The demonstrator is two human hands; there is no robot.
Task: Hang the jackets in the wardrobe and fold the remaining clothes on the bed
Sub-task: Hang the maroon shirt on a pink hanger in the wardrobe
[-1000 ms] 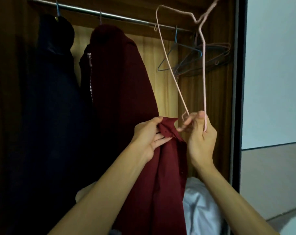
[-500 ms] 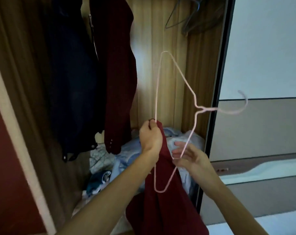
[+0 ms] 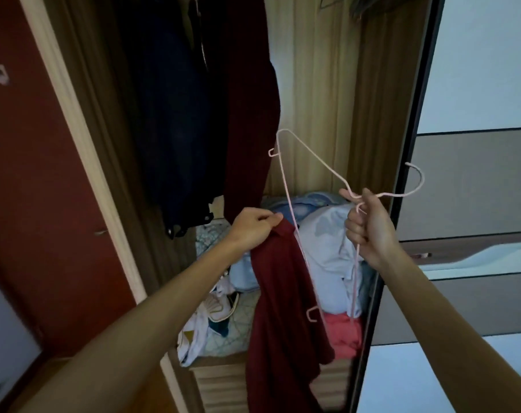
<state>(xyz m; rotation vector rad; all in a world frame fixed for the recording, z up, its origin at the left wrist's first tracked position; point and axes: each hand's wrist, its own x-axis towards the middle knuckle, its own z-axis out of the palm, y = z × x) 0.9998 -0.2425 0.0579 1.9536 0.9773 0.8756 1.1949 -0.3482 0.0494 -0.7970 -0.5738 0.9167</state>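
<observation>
Hands: the left hand (image 3: 254, 226) pinches the top edge of a maroon garment (image 3: 283, 293) between thumb and curled fingers. The right hand (image 3: 369, 228) is closed in a fist round the wire of a pink hanger (image 3: 287, 186), just below its neck.
Hanger: it is turned on its side, with the hook pointing to 3 o'clock. The long bar slants from 12 o'clock down toward 6 o'clock, along the right edge of the held garment. Whether any part of it sits inside the cloth cannot be told.
Held garment: it hangs limp from the left hand, at 9 o'clock of the right hand, and drops toward the bottom of the view in front of the wardrobe (image 3: 310, 84).
Hung jackets: a maroon jacket (image 3: 247, 114) hangs in the wardrobe at 12 o'clock of the left hand. A dark navy jacket (image 3: 175, 129) touches it on the 9 o'clock side.
Wardrobe floor: a light blue bundle (image 3: 328, 248) lies behind the hanger, with a pink cloth (image 3: 342, 332) at its 6 o'clock. A patterned cloth (image 3: 220, 323) lies at 9 o'clock of the held garment.
Surroundings: a dark door frame (image 3: 402, 174) runs down at 3 o'clock of the right hand. A red panel (image 3: 29, 174) fills the far 9 o'clock side.
</observation>
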